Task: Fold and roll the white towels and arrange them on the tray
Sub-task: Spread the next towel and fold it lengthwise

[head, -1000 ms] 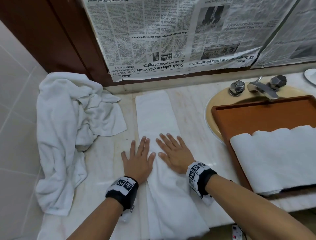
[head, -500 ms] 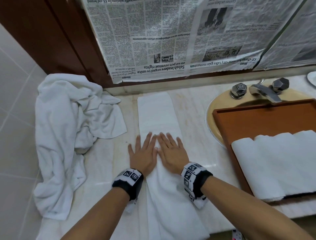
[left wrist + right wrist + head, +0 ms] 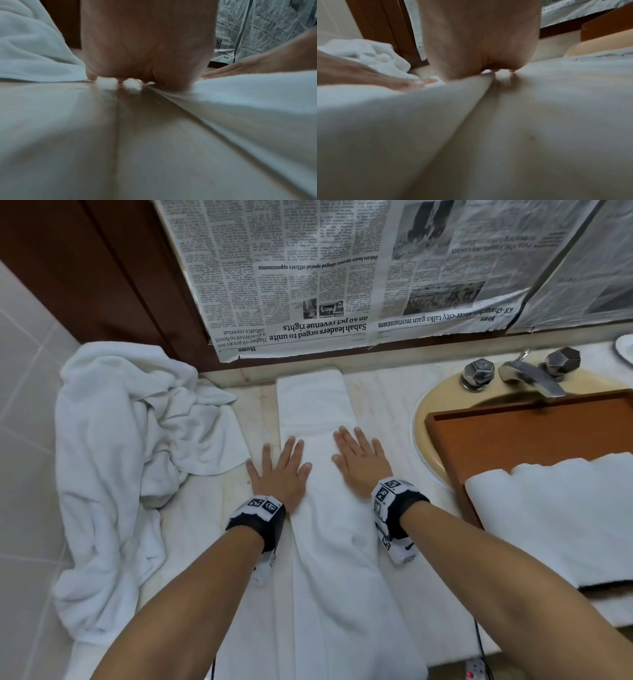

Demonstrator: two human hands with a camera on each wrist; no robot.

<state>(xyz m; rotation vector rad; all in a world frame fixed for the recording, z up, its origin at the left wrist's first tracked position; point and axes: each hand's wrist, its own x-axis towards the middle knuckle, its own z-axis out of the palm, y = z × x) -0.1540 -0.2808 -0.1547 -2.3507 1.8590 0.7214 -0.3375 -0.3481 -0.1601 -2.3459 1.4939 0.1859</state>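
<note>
Here the folded towel (image 3: 329,508) lies long, narrow, white.

Both hands lie flat on the desk (image 3: 212,535): left hand (image 3: 279,474) at the folded towel's (image 3: 329,525) edge, right hand (image 3: 359,465) on it.

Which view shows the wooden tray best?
Head view: the wooden tray sits across the sink with rolled towels on it. Right wrist catches only a blurred corner; left wrist shows none of it.
</note>
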